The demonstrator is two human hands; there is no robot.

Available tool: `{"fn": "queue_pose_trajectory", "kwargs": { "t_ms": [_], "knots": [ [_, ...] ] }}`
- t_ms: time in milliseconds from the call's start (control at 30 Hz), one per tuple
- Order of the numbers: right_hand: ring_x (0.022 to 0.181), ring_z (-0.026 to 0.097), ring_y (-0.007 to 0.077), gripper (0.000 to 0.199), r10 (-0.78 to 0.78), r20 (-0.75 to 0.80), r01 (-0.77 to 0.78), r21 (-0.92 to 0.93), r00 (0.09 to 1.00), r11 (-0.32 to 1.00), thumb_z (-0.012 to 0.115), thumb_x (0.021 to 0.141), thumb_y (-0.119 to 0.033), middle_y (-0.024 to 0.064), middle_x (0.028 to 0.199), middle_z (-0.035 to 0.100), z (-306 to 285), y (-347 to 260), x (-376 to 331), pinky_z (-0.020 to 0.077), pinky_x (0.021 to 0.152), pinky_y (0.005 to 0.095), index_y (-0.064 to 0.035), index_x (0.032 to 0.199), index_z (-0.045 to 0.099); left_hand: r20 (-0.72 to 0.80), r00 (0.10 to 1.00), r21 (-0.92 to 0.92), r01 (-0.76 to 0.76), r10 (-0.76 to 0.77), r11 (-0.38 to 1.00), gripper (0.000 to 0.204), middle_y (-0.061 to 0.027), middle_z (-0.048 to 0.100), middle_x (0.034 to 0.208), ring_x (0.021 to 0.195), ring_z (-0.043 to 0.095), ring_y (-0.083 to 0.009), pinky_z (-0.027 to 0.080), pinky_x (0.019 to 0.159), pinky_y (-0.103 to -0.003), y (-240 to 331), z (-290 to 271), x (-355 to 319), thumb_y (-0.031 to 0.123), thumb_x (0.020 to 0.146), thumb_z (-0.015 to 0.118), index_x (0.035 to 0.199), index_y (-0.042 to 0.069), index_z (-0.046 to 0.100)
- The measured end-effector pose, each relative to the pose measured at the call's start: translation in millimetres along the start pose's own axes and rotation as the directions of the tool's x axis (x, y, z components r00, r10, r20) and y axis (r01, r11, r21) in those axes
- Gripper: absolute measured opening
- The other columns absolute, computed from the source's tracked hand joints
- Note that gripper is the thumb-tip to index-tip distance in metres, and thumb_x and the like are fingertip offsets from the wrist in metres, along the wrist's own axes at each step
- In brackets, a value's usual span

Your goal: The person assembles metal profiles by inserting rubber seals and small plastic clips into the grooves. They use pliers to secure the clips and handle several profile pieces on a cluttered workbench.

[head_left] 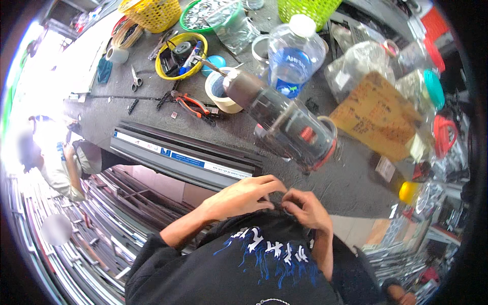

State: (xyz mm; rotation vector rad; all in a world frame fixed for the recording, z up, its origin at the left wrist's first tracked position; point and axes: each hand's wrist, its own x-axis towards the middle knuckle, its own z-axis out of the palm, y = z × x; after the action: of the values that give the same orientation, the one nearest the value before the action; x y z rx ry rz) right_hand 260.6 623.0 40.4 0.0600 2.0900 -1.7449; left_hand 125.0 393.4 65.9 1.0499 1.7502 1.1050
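My left hand point(249, 195) and my right hand point(308, 209) meet close to my body at the near edge of the dark workbench point(351, 190). The fingers of both are bent inward and their tips come close together. Something small and dark may be between them, but it blends with my black shirt and I cannot make it out. Beyond my left hand, dark grey metal profiles point(183, 157) with a blue and white label strip lie along the bench edge. A dark power drill point(284, 124), its bit toward the far left, is ahead of my hands; whether it hangs or rests is unclear.
Orange-handled pliers point(189, 104), scissors point(136, 80) and a tape roll point(222, 96) lie farther back. A yellow basket point(161, 66) holds markers. Behind the drill stands a water bottle point(295, 58); brown cardboard point(378, 114) lies right. Long metal bars point(96, 218) fill the lower left, near another person point(63, 168).
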Motion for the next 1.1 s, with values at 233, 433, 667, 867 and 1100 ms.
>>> {"fn": "queue_pose_trajectory", "kwargs": {
  "t_ms": [233, 433, 667, 867, 1100],
  "knots": [
    [0.089, 0.076, 0.0293, 0.019, 0.008, 0.101, 0.003, -0.106, 0.995, 0.994, 0.069, 0.104, -0.016, 0.0155, 0.095, 0.077, 1, -13, 17, 0.0577, 0.082, 0.0404, 0.0012, 0.110, 0.071, 0.009, 0.999, -0.063, -0.045, 0.046, 0.997, 0.041, -0.0128, 0.072, 0.109, 0.085, 0.078, -0.0242, 0.061, 0.078, -0.038, -12, -35, 0, 0.007, 0.086, 0.086, 0.124, 0.004, 0.069],
    [0.076, 0.067, 0.0168, 0.019, 0.130, -0.018, -0.130, -0.033, 0.991, 0.991, 0.068, 0.104, -0.018, 0.0085, 0.083, 0.071, -2, -4, 11, 0.0540, 0.073, 0.0356, 0.0005, 0.108, 0.070, -0.116, 0.987, 0.147, 0.130, -0.114, 0.980, 0.028, -0.0082, 0.079, 0.103, 0.085, 0.077, -0.0211, 0.061, 0.075, -0.036, -17, -123, -15, 0.006, 0.084, 0.087, 0.110, 0.005, 0.077],
    [0.074, 0.060, 0.0097, 0.021, 0.255, -0.022, -0.254, 0.023, 0.967, 0.967, 0.072, 0.104, -0.020, 0.0043, 0.080, 0.067, 5, 4, 14, 0.0509, 0.068, 0.0307, 0.0002, 0.107, 0.070, -0.837, 0.509, 0.393, 0.305, 0.201, 0.867, 0.017, -0.0103, 0.081, 0.097, 0.088, 0.077, -0.0166, 0.061, 0.084, -0.034, -57, -346, 14, 0.012, 0.097, 0.077, 0.109, 0.000, 0.078],
    [0.070, 0.047, 0.0046, 0.018, 0.220, -0.051, -0.214, 0.101, 0.974, 0.971, 0.074, 0.102, -0.019, -0.0056, 0.078, 0.059, 8, 2, 21, 0.0396, 0.063, 0.0267, -0.0012, 0.106, 0.073, -0.810, 0.557, 0.492, 0.477, 0.182, 0.728, 0.028, -0.0197, 0.081, 0.103, 0.100, 0.079, -0.0353, 0.060, 0.096, -0.043, -167, -439, 104, 0.030, 0.090, 0.083, 0.103, 0.005, 0.084],
    [0.082, 0.063, 0.0127, 0.029, 0.251, -0.097, -0.242, 0.093, 0.963, 0.966, 0.073, 0.104, -0.026, 0.0070, 0.092, 0.073, 3, 13, 14, 0.0534, 0.076, 0.0350, 0.0015, 0.112, 0.073, -0.910, 0.408, 0.331, 0.593, 0.081, 0.734, 0.031, -0.0195, 0.081, 0.099, 0.099, 0.079, -0.0356, 0.059, 0.095, -0.046, -196, -442, 120, 0.037, 0.087, 0.083, 0.102, 0.011, 0.085]
  ]
}}
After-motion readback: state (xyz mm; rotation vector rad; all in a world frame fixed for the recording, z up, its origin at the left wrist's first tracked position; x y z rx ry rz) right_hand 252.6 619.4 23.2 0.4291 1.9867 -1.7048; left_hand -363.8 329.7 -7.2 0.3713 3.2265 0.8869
